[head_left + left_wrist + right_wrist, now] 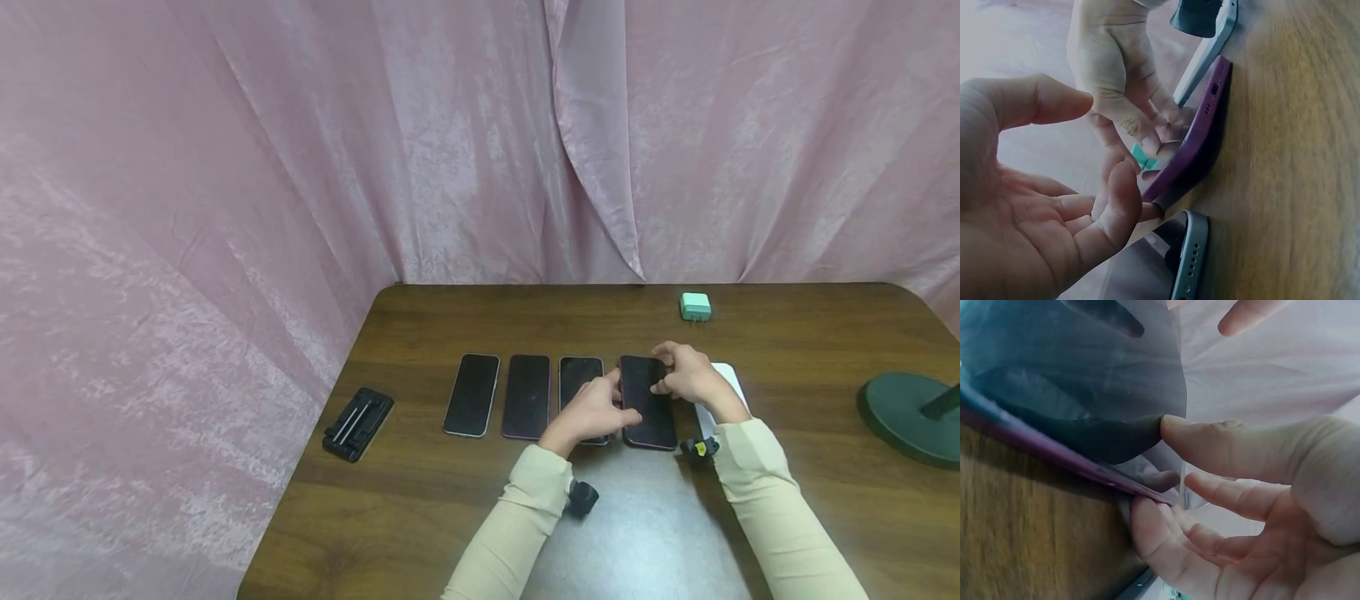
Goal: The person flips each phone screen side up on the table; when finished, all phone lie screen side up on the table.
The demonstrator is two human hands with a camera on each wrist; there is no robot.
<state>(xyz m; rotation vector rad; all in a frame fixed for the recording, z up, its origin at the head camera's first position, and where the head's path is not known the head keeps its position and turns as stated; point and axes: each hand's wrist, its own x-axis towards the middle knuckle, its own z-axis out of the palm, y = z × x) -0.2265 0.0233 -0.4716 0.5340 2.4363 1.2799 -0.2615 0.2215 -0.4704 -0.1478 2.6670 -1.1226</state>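
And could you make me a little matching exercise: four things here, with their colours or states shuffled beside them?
1. Fourth phone from left
2. Plug adapter
3. Small case
4. Round base

A. Black, leftmost of these four
B. Dark green
C. Mint green
D. Touched by the right fingers

Pairs: 1-D, 2-C, 3-A, 4-B

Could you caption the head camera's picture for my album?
Left hand and right hand at a dark phone, more phones beside it on a wooden table, pink curtain behind.
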